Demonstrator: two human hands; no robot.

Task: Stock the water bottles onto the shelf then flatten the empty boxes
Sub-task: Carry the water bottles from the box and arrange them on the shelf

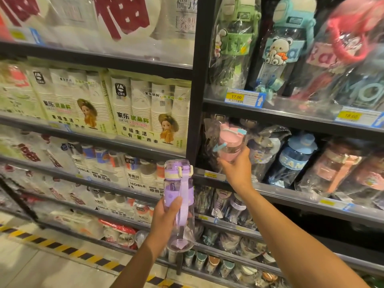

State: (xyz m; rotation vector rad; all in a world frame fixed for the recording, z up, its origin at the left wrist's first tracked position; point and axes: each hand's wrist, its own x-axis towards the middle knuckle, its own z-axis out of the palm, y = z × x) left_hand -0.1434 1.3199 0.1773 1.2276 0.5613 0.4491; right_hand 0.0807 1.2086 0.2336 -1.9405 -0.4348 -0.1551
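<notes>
Nearest to me, my left hand [166,215] is wrapped around a purple water bottle [179,194], thumb pressed across its matte purple band. It's a clear plastic cylinder held upright, with a cream-trimmed lid and a flat woven strap hanging down the front. It sits in open air in front of the black upright post [199,80], not touching any shelf.

Up and to the right, my right hand [236,169] grips a pink water bottle [230,142] from underneath, fingers curled round its base. That one is inside a crinkly clear bag and has a light blue loop on the side. It's right at the front lip of the shelf [291,196], at the left end, next to the post, and that corner looks like dark open room.

To the right of that hand I count at least three more bagged bottles on the same shelf, one of them a blue bottle [295,159] with a domed cap. They're packed close together.

Above my right hand there are three big bottles with fuzzy sleeves, in green, blue and pink, and a yellow price tag [243,97] on the rail.

Left of both hands are two glossy paper cup packs [149,113] with a doll print. Below my left hand is black-and-yellow striped floor tape [62,248].
</notes>
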